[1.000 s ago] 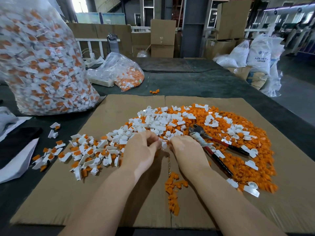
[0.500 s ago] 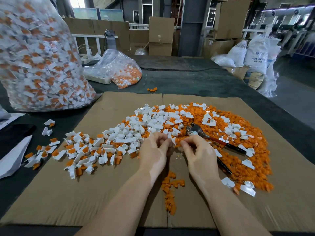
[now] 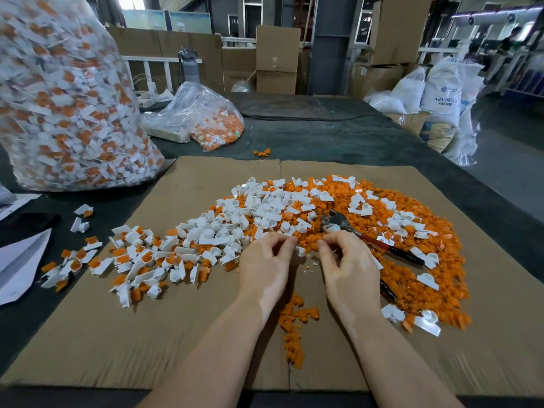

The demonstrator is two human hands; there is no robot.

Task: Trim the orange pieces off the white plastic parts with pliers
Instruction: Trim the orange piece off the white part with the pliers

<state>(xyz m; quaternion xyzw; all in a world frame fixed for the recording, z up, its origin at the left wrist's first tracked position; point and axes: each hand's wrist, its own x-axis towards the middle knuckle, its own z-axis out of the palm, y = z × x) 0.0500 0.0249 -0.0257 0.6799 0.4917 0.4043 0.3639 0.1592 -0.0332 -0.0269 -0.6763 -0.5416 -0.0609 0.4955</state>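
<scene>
My left hand (image 3: 265,266) and my right hand (image 3: 348,269) hover side by side over the cardboard sheet (image 3: 191,334), a small gap between them. Both have curled fingers with the tips drawn toward the thumbs, and I see nothing held in either. A small white part (image 3: 300,250) and tiny crumbs lie on the cardboard between the fingertips. The pliers (image 3: 334,220), with red and black handles, lie on the orange scrap pile (image 3: 418,278) just beyond my right hand, untouched. Trimmed white parts (image 3: 265,210) are heaped ahead. White parts with orange pieces attached (image 3: 138,257) lie to the left.
A big clear bag of untrimmed parts (image 3: 64,107) stands at the far left, with a smaller bag (image 3: 206,119) behind the cardboard. A strip of orange scraps (image 3: 294,328) lies between my forearms. White paper (image 3: 20,260) lies at the left table edge. Boxes and sacks stand beyond.
My hands were pressed together at the pile's near edge. They have since drawn apart and pulled back slightly toward me, leaving a small white part and crumbs on the cardboard between them.
</scene>
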